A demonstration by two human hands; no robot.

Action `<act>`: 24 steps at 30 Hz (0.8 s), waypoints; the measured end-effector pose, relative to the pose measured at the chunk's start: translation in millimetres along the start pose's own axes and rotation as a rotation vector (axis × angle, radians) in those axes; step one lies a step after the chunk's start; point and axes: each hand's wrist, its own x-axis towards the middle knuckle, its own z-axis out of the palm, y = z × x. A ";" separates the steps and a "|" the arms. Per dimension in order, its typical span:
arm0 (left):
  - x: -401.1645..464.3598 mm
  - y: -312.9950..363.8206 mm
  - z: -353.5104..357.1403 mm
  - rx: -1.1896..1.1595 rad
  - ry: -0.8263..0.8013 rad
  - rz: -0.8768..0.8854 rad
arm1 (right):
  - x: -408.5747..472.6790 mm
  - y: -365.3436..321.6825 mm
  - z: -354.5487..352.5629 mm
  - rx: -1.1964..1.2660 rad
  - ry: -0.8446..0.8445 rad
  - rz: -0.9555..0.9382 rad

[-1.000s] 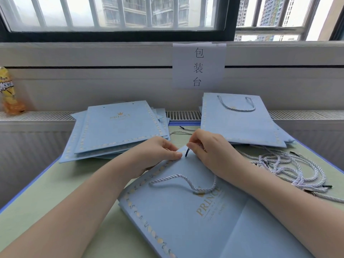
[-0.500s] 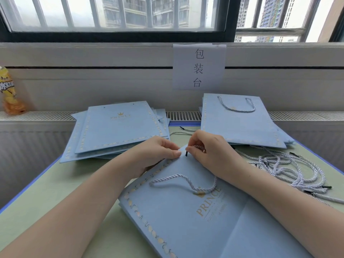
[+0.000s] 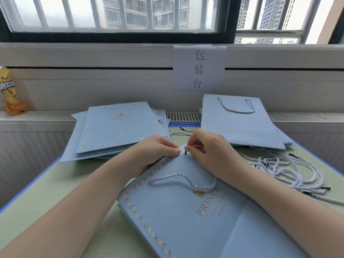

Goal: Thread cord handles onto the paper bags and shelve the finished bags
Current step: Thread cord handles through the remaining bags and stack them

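A light blue paper bag point(image 3: 178, 216) with gold "PRINCE" lettering lies flat and turned at an angle in front of me. One twisted white cord handle point(image 3: 183, 180) loops across its face. My left hand point(image 3: 154, 152) grips the bag's top corner. My right hand point(image 3: 208, 150) pinches a second cord near its black tip point(image 3: 185, 152), which points down at the bag's top edge. Whether the tip is in a hole is hidden.
A stack of bags without handles point(image 3: 119, 129) lies at the back left. Bags with handles point(image 3: 240, 121) are stacked at the back right. Loose cords point(image 3: 290, 168) pile up on the right of the green table point(image 3: 55, 192). A paper sign point(image 3: 199, 67) hangs on the sill, a yellow bottle point(image 3: 9, 92) stands far left.
My right hand has shifted slightly, lowering the cord's black tip toward the bag's top edge. The left hand and the bag have stayed in place.
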 end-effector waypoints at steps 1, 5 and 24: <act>-0.1 0.3 -0.3 -0.007 0.001 -0.007 | 0.3 1.2 -0.9 0.010 -0.008 0.004; 0.7 -0.1 -0.7 -0.044 -0.003 -0.022 | 0.2 6.7 -4.2 0.079 -0.055 0.019; 7.5 -9.0 -12.4 -0.118 -0.187 0.003 | 0.5 8.9 -3.6 0.118 -0.065 -0.093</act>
